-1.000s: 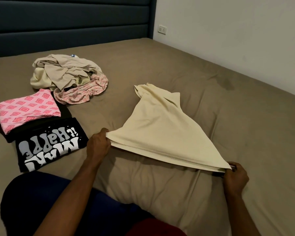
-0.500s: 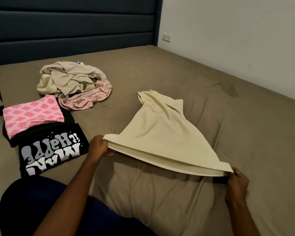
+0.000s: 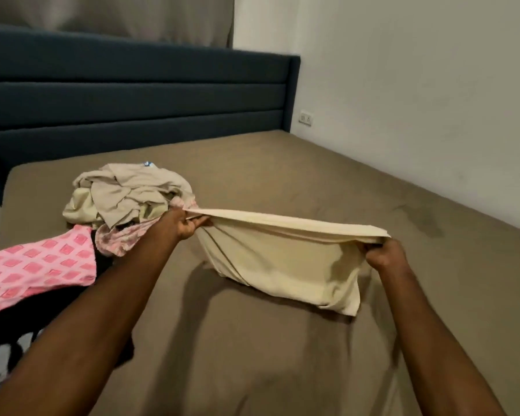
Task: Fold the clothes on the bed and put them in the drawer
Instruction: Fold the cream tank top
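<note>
Above the bed [image 3: 282, 340] centre, the cream garment [image 3: 282, 259] hangs by its top edge, left hand [image 3: 186, 226] and right hand [image 3: 385, 255] each with fingers curled tight on a corner; its lower hem touches the sheet. Smooth brown sheet spreads wide toward 3 o'clock; at 10 o'clock lies a crumpled beige pile [image 3: 126, 199], at 9 o'clock a folded pink patterned cloth [image 3: 39, 265].

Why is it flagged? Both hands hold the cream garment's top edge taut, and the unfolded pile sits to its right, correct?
Not quite. The head view shows the left hand and right hand gripping the cream garment, but the unfolded pile sits to its left.
</note>
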Demonstrator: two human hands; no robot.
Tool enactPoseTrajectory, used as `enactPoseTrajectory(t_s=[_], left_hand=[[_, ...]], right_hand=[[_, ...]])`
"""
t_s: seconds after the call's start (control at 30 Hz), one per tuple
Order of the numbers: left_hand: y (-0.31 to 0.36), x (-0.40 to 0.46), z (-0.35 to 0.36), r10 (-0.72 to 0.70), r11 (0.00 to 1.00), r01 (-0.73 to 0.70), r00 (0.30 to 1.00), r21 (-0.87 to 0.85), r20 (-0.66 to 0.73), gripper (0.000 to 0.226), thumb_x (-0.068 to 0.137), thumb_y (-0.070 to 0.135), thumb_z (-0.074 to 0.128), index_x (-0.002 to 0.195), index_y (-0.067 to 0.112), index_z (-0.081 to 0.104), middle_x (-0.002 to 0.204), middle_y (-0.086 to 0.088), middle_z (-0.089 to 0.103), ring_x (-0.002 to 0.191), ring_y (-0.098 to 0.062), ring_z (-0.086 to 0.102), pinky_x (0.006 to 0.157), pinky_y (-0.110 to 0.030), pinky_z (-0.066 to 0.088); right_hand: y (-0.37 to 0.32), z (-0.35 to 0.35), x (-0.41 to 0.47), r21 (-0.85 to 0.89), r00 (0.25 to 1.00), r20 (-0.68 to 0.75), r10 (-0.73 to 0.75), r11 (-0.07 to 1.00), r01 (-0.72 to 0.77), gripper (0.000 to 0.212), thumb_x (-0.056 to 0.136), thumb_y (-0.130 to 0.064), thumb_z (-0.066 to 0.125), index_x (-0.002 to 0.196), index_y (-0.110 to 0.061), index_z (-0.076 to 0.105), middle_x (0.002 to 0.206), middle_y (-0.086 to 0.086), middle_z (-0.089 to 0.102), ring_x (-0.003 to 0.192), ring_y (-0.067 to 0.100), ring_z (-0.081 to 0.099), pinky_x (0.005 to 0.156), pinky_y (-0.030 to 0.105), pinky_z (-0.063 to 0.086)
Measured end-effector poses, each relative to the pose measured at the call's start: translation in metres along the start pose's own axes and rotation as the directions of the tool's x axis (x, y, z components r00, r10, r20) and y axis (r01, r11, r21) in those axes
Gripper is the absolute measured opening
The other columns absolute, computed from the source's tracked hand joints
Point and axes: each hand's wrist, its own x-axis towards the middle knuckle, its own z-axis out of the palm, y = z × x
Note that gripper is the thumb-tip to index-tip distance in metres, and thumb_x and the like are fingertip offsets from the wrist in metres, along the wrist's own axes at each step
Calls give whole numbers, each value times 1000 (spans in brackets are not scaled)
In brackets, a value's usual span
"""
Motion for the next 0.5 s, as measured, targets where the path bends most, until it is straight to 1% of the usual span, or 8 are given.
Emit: enactPoseTrajectory(t_s=[0.03, 0.1, 0.17, 0.23, 0.3, 0.37, 0.43, 0.5], left_hand=[[20, 0, 27, 55, 996, -54, 998, -74, 19, 42, 112, 8, 19, 146, -5, 40, 154, -23, 42, 142, -45, 40, 112, -49, 35], [64, -4, 86, 134, 978, -121, 989, -171, 64, 44, 110, 1, 16, 145, -7, 41, 149, -22, 46, 139, -45, 43, 112, -54, 34], [100, -16, 125, 238, 943, -200, 964, -264, 117, 38, 110, 1, 21, 128, -8, 54, 137, -29, 48, 133, -51, 46, 104, -60, 40], [131, -36, 151, 331, 909, -250, 919, -334, 213, 34, 109, 1, 27, 109, -8, 60, 128, -34, 48, 127, -53, 50, 101, -60, 46], [151, -53, 165, 397, 878, -278, 878, -390, 268, 34, 110, 3, 30, 112, -9, 62, 129, -35, 53, 119, -51, 58, 96, -55, 53], [159, -74, 164, 457, 857, -327, 838, -399, 296, 34, 109, 4, 33, 121, -9, 62, 128, -37, 56, 107, -48, 65, 86, -51, 58], [156, -92, 153, 496, 840, -355, 807, -410, 319, 35, 109, 4, 35, 127, -9, 62, 126, -37, 58, 104, -47, 68, 81, -49, 61], [143, -115, 135, 495, 847, -349, 792, -401, 357, 35, 110, 6, 36, 131, -7, 60, 126, -36, 60, 103, -45, 70, 81, -47, 62]], right_hand=[[-22, 27, 11, 49, 1000, 28, 9, 999, -11, 34, 106, -8, 34, 101, -12, 67, 95, 12, 73, 93, 30, 65, 84, 51, 57], [-75, 84, 25, 155, 989, 122, -87, 986, 67, 32, 105, -9, 36, 101, -12, 67, 98, 12, 73, 94, 30, 67, 76, 47, 62], [-119, 129, 22, 276, 962, 203, -182, 953, 123, 33, 105, -8, 36, 105, -10, 68, 98, 14, 76, 96, 32, 69, 70, 48, 63], [-152, 156, 8, 368, 931, 255, -262, 916, 157, 36, 99, -3, 39, 119, -7, 69, 100, 16, 78, 99, 34, 72, 70, 50, 64], [-172, 170, -6, 449, 904, 279, -326, 876, 177, 50, 81, 0, 49, 127, -7, 68, 106, 16, 77, 100, 34, 75, 71, 49, 64], [-182, 169, -22, 501, 877, 302, -372, 845, 186, 53, 68, -4, 54, 118, -9, 72, 111, 16, 76, 106, 35, 74, 72, 46, 63], [-183, 157, -38, 531, 866, 287, -410, 820, 213, 45, 67, -8, 55, 107, -11, 76, 111, 13, 76, 108, 32, 73, 76, 43, 62], [-178, 134, -57, 539, 846, 288, -448, 806, 243, 42, 69, -11, 54, 106, -12, 77, 114, 12, 76, 106, 30, 73, 87, 46, 60]])
